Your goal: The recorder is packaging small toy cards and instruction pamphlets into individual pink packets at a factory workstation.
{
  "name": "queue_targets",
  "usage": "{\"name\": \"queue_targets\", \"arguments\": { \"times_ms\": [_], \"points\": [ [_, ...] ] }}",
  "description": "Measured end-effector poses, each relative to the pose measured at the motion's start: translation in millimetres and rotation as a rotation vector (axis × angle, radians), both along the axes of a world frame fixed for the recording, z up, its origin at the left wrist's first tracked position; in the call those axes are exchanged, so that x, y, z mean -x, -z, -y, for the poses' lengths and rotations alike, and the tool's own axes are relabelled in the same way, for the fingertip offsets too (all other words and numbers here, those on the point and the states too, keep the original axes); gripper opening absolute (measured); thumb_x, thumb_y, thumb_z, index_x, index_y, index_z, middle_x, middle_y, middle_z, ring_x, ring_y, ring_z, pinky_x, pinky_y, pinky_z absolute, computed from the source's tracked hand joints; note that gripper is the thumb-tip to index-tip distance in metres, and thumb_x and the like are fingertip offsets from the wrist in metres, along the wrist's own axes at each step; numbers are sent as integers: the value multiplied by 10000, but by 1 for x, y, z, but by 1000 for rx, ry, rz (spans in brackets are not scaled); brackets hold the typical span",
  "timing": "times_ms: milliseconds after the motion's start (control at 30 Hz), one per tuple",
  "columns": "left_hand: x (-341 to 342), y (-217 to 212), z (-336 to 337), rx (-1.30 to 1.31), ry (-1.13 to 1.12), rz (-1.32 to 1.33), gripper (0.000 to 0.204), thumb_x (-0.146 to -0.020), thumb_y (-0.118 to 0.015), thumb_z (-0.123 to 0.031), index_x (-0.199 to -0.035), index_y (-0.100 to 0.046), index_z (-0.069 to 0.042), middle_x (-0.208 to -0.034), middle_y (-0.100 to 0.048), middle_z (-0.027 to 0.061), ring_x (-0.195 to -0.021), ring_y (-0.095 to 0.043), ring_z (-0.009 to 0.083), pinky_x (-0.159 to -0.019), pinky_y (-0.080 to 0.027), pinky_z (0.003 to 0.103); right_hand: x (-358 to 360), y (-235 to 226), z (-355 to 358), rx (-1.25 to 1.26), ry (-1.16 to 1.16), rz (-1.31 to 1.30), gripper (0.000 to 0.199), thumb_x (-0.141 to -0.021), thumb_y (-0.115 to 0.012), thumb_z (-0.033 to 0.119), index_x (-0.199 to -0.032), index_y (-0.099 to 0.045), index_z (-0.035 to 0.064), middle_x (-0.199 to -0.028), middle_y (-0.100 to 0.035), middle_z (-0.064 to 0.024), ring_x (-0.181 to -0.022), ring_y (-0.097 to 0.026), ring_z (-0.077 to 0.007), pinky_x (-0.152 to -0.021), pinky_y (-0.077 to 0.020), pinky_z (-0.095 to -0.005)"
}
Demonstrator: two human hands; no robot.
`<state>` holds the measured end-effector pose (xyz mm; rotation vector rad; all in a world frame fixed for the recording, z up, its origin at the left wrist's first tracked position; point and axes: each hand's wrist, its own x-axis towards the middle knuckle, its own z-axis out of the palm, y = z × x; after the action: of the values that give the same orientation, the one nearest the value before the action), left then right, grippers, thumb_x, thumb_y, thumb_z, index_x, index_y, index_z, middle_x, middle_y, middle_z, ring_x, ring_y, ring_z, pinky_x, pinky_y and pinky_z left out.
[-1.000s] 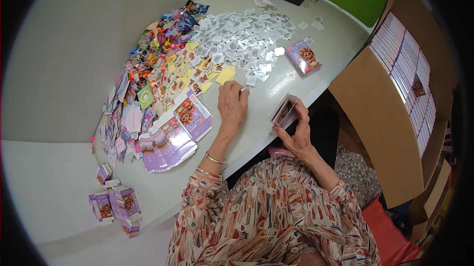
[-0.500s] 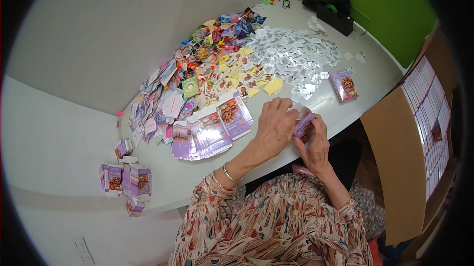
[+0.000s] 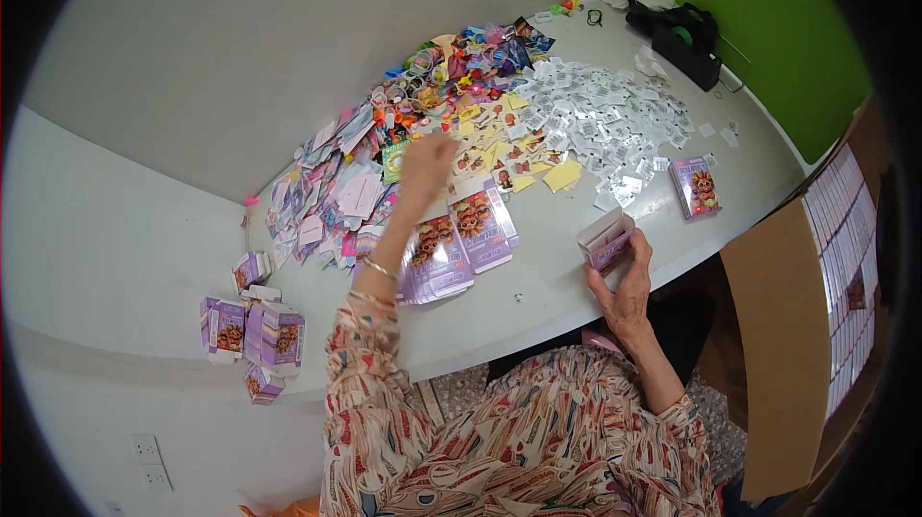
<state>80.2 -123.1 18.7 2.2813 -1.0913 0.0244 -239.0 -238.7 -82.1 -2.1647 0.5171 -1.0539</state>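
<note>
My right hand (image 3: 626,287) holds a small purple card box (image 3: 609,250) upright near the table's front edge, its white flaps standing up at the top. Away to the left, my left hand (image 3: 428,168) is over the heap of small items, its fingers curled down and blurred, so what they touch is hidden. Close beside it lie a green packet (image 3: 394,161) and a spread of yellow and white picture cards (image 3: 490,147). Below my left wrist, a fanned row of flat purple boxes (image 3: 437,253) rests on the table.
Small clear packets (image 3: 605,119) are heaped at the back, with colourful trinkets (image 3: 451,61) and pastel sachets (image 3: 331,181) to the left. A finished-looking purple box (image 3: 695,188) stands right. Others (image 3: 274,335) lie at the left edge. A black tape dispenser (image 3: 687,47) and a filled carton (image 3: 768,325) are rightward.
My left hand has left the box and swung left and away over the heap. My right hand keeps hold of the box, whose flaps now show. The view has shifted a little.
</note>
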Motion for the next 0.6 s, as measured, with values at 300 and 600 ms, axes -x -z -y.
{"name": "queue_targets", "arguments": {
  "times_ms": [300,600],
  "points": [
    [-122,57,-15,-102,-216,270,324,-781,-672,-311,-900,-690,-11,-859,-676,185,-840,-647,351,-743,-499,417,-2,2,-1,73,0,-8,875,-755,-755,102,-1421,-199,-14,-1313,-408,-269,-1167,-491,-409,-985,-416,-435],
    [-142,75,15,-468,-229,235,231,-745,-690,-183,-905,-667,-18,-907,-680,177,-865,-649,346,-735,-513,425,-5,3,-2,84,1,-8,888,-747,-763,123,-1422,-201,-9,-1310,-416,-269,-1155,-502,-408,-974,-431,-435]
  ]
}}
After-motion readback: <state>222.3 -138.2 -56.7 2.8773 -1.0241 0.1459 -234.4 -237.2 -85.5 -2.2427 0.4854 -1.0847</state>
